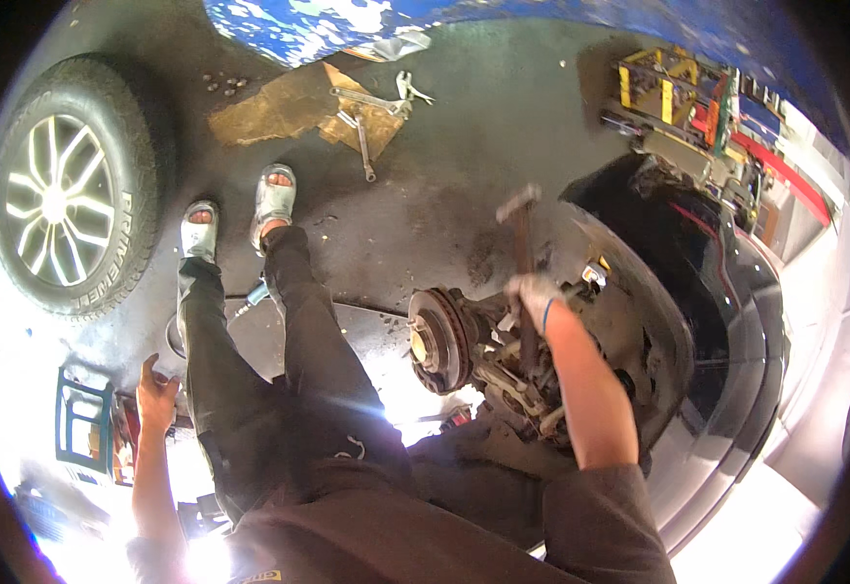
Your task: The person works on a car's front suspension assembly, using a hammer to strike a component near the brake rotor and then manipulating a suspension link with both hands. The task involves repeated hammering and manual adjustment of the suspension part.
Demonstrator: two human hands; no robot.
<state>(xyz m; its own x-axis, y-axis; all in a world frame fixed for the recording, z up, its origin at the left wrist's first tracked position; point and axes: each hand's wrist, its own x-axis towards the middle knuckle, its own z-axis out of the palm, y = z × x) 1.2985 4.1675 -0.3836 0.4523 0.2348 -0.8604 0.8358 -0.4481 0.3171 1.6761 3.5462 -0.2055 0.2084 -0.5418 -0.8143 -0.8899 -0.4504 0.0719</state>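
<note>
My right hand (534, 297), in a pale glove with a blue cuff, grips a hammer (518, 229) whose head rises above my fingers. Beneath that hand is a dirty suspension assembly (512, 389) with a rusty brake disc (452, 339) on its left side, inside the wheel arch of a black car (726, 292). My bare left hand (157, 394) is out to the left beside my leg, fingers loosely bent and apart, holding nothing. My legs stretch across the floor in light sandals (273, 200).
A wheel with tyre (123, 204) lies at upper left. Cardboard (269, 107) with wrenches (364, 146) and locking pliers (410, 90) is at the top. A hose with an air tool (250, 302) lies by my legs. A green frame (84, 384) stands left; yellow racks (663, 83) hold tools upper right.
</note>
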